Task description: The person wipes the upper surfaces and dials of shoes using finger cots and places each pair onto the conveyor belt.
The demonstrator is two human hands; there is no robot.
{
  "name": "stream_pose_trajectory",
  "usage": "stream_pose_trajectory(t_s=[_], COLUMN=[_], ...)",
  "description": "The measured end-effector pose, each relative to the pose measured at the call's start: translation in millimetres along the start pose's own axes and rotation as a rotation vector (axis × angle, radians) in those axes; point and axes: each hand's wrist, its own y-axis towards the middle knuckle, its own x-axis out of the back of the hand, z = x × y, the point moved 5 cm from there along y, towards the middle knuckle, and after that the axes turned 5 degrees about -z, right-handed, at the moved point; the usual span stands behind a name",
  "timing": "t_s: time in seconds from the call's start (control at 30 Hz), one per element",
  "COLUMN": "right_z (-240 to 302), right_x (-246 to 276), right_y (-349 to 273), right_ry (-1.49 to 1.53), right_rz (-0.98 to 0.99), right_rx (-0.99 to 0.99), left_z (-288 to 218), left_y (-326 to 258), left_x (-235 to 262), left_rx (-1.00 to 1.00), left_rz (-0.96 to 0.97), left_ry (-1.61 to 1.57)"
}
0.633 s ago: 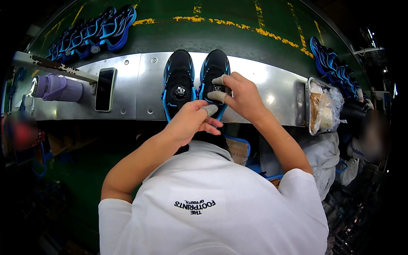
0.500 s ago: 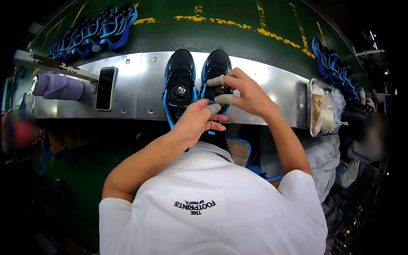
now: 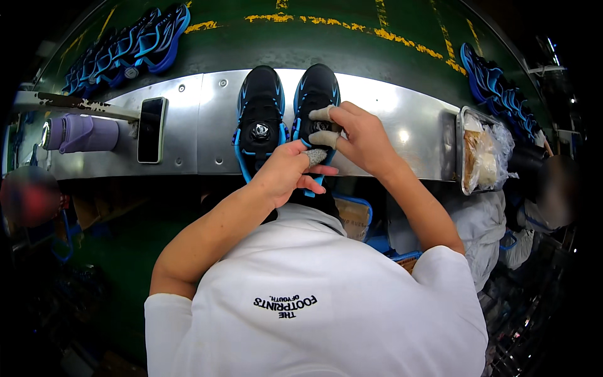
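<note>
Two black and blue sneakers stand side by side on the metal bench edge, toes pointing away from me. The left sneaker (image 3: 259, 103) has a shiny round dial on its tongue and is untouched. Over the right sneaker (image 3: 318, 88), my right hand (image 3: 358, 135) reaches in from the right, its thumb and forefinger in pale finger covers set around the dial (image 3: 320, 126). My left hand (image 3: 290, 171) is at that sneaker's collar, thumb and grey-covered forefinger closed on it, the other fingers sticking out loosely. Both hands partly hide the sneaker's rear.
A phone (image 3: 151, 131) and a purple bottle (image 3: 88, 133) lie on the bench at left, by a worn metal bar (image 3: 75, 104). A metal tray (image 3: 465, 179) with plastic-wrapped items is at right. More sneakers (image 3: 147, 41) line the green surface beyond; others (image 3: 493, 91) stand far right.
The whole view has shifted slightly, so the bench and sneakers sit a little higher and further left. Both hands stay at the right sneaker, with small finger movement around its dial.
</note>
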Motion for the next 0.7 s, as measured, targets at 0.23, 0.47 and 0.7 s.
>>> stream_pose_trajectory(t_s=[0.23, 0.47, 0.7], right_z=[0.5, 5.0, 2.0], right_x=[9.9, 6.2, -6.3], right_y=[5.3, 2.7, 1.1], right_ry=[0.003, -0.084, 0.0], right_rz=[0.021, -0.043, -0.047], right_rx=[0.15, 0.028, 0.134], left_z=[2.3, 3.4, 5.2], left_y=[-0.4, -0.8, 0.6], left_x=[1.1, 2.0, -0.3], left_rx=[0.028, 0.008, -0.022], left_rz=[-0.048, -0.022, -0.022], left_ry=[-0.015, -0.067, -0.146])
